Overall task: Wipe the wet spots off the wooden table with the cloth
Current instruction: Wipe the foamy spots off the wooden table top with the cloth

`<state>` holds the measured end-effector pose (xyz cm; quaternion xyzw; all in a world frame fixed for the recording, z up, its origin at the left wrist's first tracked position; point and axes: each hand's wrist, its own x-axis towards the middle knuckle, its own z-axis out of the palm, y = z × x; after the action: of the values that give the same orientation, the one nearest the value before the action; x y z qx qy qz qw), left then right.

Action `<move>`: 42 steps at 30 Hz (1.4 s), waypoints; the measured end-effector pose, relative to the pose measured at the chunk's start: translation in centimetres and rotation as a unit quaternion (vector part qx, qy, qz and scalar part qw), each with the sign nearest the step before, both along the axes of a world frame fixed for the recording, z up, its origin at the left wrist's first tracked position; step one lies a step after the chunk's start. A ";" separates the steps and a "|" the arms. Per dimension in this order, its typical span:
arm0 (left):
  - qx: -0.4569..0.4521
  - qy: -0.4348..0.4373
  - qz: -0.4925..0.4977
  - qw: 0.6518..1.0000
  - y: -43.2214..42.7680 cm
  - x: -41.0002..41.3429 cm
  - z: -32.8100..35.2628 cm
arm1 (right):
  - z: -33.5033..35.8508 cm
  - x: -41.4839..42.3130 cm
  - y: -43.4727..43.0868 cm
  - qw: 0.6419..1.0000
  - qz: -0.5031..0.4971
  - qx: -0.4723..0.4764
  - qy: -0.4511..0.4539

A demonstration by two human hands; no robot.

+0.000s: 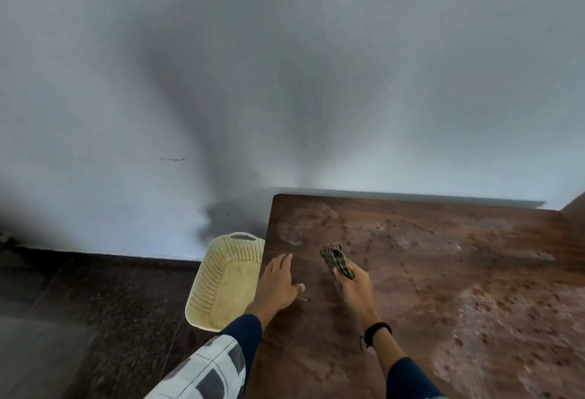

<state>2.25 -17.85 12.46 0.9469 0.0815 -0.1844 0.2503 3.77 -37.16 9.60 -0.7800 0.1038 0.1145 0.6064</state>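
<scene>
While the left hand lies flat and spread near the left edge of the wooden worktop, fingers extended and holding nothing, the right hand is closed around a folded checked cloth. The cloth is dark green and tan, and its free end sticks out beyond the fingers toward the far side of the worktop, close to the surface; whether it actually touches the wood cannot be told. The two hands are near each other, the left one just beside the worktop's edge, the right one further in.

Pale, cloudy wet spots and streaks cover much of the brown surface, heaviest on the right and near side, with a lighter smear by the far left corner, beyond the cloth. Small dark specks are scattered among the wet areas.

A black band circles the right wrist, and both forearms wear dark blue sleeves. A black-and-white checked garment shows at the lower left.

Just beside the worktop's left edge, a cream perforated plastic basket sits lower down, tilted, over the dark speckled floor. A plain pale wall fills the upper part of the view, with soft shadows on it.
</scene>
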 end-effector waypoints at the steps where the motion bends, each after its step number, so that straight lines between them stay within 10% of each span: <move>1: 0.031 0.022 -0.032 0.999 0.7 -0.3 -0.9 | -0.5 0.7 0.5 0.999 0.004 -0.033 -0.014; 15: 0.090 0.042 -0.073 0.992 1.0 -0.4 -6.6 | -2.9 9.9 3.2 0.866 0.277 -0.390 -0.148; 30: 0.107 0.138 -0.091 0.980 0.5 0.7 -5.2 | -6.0 14.0 3.2 0.745 0.433 -0.455 -0.226; 38: 0.117 0.155 -0.096 0.976 0.3 1.1 -5.0 | -5.5 19.1 9.4 0.820 0.338 -0.437 -0.151; 42: 0.115 0.164 -0.090 0.976 0.2 1.3 -5.0 | -6.5 17.8 8.7 0.753 0.444 -0.426 -0.235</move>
<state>3.59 -17.61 7.50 0.9295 0.0570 -0.3487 0.1058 21.56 -28.43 3.06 -0.9182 -0.3620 0.1274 0.0981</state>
